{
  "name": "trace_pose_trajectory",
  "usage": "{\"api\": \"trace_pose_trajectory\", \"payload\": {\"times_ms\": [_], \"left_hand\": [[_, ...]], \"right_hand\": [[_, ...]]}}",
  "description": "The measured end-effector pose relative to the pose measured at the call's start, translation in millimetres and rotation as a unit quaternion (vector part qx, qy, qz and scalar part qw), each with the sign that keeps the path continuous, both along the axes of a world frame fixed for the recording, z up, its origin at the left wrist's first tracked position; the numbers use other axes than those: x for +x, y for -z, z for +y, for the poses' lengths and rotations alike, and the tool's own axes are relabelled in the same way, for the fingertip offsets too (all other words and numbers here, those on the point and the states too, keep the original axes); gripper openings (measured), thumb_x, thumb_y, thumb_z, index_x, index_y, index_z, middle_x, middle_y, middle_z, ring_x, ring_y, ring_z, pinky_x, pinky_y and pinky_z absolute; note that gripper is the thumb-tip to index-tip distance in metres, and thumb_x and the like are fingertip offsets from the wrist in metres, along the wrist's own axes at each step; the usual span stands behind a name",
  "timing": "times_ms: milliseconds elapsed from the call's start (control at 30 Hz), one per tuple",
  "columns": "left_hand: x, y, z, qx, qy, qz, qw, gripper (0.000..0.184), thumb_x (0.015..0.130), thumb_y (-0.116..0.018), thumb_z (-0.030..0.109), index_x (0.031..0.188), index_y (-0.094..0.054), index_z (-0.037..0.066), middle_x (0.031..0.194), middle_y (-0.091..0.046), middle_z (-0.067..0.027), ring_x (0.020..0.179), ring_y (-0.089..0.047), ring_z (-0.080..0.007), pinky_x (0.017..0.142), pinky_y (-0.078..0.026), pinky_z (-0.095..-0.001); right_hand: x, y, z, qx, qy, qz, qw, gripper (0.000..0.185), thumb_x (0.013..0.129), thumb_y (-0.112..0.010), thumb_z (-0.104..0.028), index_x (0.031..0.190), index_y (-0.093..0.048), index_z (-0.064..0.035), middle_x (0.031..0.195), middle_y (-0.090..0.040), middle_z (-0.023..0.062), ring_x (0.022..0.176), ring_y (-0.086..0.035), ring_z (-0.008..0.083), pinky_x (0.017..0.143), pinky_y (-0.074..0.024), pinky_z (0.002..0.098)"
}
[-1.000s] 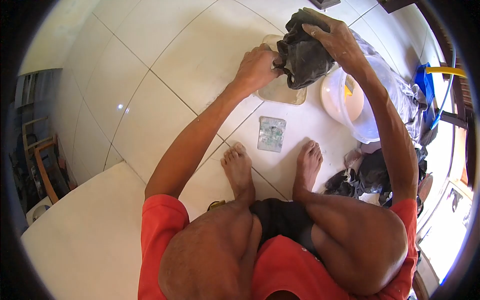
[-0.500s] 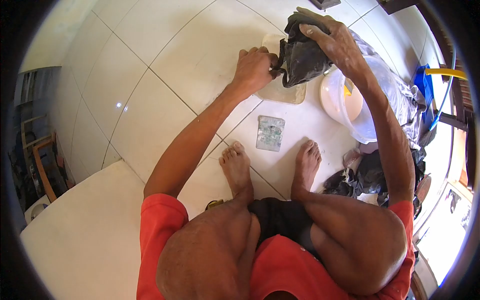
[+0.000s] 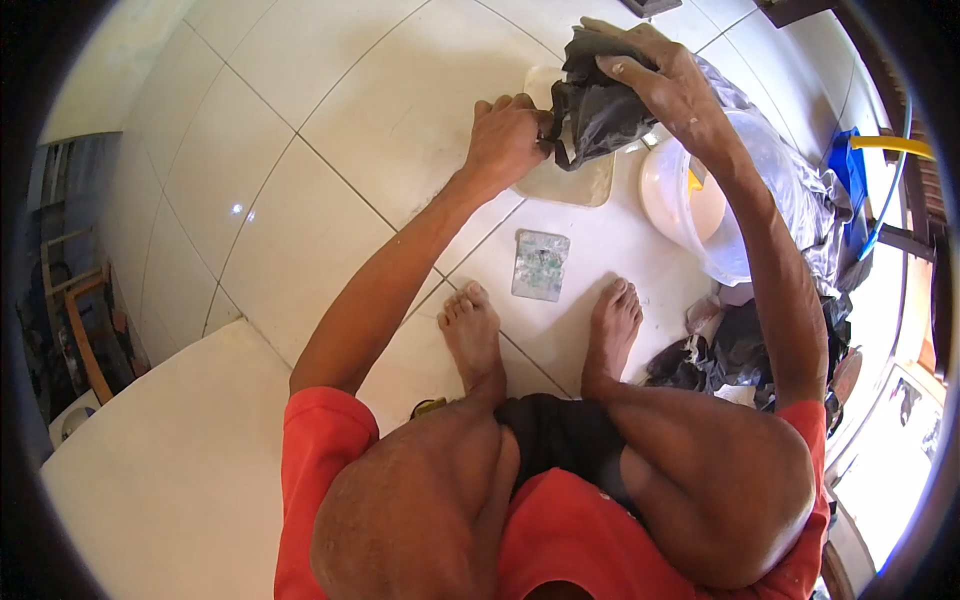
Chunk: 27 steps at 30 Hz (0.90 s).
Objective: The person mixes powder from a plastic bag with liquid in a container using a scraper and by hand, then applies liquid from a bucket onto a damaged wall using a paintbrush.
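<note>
A crumpled black plastic bag [image 3: 603, 115] hangs between my hands above a pale rectangular tray [image 3: 570, 188]. My left hand [image 3: 506, 138] pinches the bag's edge on its left side, fingers curled. Over the upper right of the bag, my right hand [image 3: 655, 75] is wrapped with the thumb pressed into the plastic. The bag hides part of the tray, and what the bag holds cannot be seen. A grey-green stained flat plate [image 3: 541, 265] lies on the tiles between the feet.
Right of the tray stands a clear plastic tub [image 3: 735, 260] with a round pale container and something yellow in it. Dark crumpled bags [image 3: 740, 345] lie near the right foot. A blue object [image 3: 848, 180] with a yellow handle is at the far right. Wooden frames [image 3: 90, 340] stand at left.
The bag has shifted slightly left and up with my right hand. My left hand has moved a little left, its fingers more curled at the bag's edge.
</note>
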<state>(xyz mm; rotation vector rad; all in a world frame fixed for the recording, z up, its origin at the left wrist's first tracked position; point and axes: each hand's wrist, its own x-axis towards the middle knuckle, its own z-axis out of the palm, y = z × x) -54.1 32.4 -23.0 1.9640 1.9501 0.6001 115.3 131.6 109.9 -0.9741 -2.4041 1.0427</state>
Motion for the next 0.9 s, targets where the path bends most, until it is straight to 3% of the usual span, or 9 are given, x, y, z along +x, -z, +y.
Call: {"api": "trace_pose_trajectory", "payload": {"times_ms": [333, 433, 533, 600, 900], "left_hand": [[-0.5, 4.0, 7.9, 0.001, -0.019, -0.022, 1.0, 0.017, 0.071, -0.072, 0.015, 0.088, -0.075, 0.017, 0.093, -0.064, -0.0048, 0.096, -0.057, -0.0243, 0.084, -0.035, -0.0415], [-2.3, 4.7, 11.0, -0.028, -0.012, -0.004, 1.0, 0.02, 0.073, -0.074, 0.023, 0.093, -0.073, 0.016, 0.095, -0.064, -0.0038, 0.1, -0.057, -0.0248, 0.086, -0.036, -0.0428], [-2.2, 9.1, 10.2, -0.033, -0.01, -0.002, 0.999, 0.021, 0.073, -0.073, 0.022, 0.094, -0.073, 0.016, 0.095, -0.064, -0.0041, 0.099, -0.058, -0.0253, 0.087, -0.037, -0.043], [0.1, 12.4, 9.7, 0.006, -0.029, -0.02, 0.999, 0.019, 0.07, -0.069, 0.012, 0.087, -0.074, 0.017, 0.089, -0.064, -0.0051, 0.094, -0.058, -0.0251, 0.085, -0.035, -0.0416], [2.0, 16.0, 7.7, -0.009, -0.017, -0.003, 1.0, 0.023, 0.07, -0.069, 0.014, 0.091, -0.076, 0.018, 0.091, -0.064, -0.004, 0.096, -0.058, -0.0235, 0.086, -0.035, -0.0419]], "right_hand": [[-5.0, -4.5, 1.9, 0.003, -0.015, -0.005, 1.0, 0.044, 0.089, -0.06, -0.025, 0.131, -0.062, -0.0101, 0.107, -0.064, 0.0113, 0.098, -0.061, 0.022, 0.091, -0.0468, 0.0333], [-5.7, -5.2, 3.2, 0.005, -0.018, -0.006, 1.0, 0.043, 0.089, -0.06, -0.025, 0.13, -0.062, -0.0098, 0.106, -0.064, 0.0116, 0.097, -0.061, 0.0222, 0.089, -0.0472, 0.0335], [-6.6, -6.1, 4.1, 0.003, -0.021, -0.01, 1.0, 0.042, 0.089, -0.06, -0.024, 0.129, -0.062, -0.0094, 0.104, -0.064, 0.0119, 0.096, -0.062, 0.0224, 0.088, -0.0476, 0.0337], [-7.7, -7.5, 5.6, 0.004, -0.024, -0.011, 1.0, 0.042, 0.089, -0.06, -0.024, 0.128, -0.063, -0.0092, 0.103, -0.065, 0.012, 0.095, -0.062, 0.0225, 0.087, -0.0478, 0.0339], [-7.6, -9.8, 8.0, 0.005, -0.027, -0.014, 1.0, 0.039, 0.089, -0.061, -0.022, 0.126, -0.064, -0.0081, 0.099, -0.065, 0.0128, 0.091, -0.063, 0.0231, 0.083, -0.0489, 0.0345]]}}
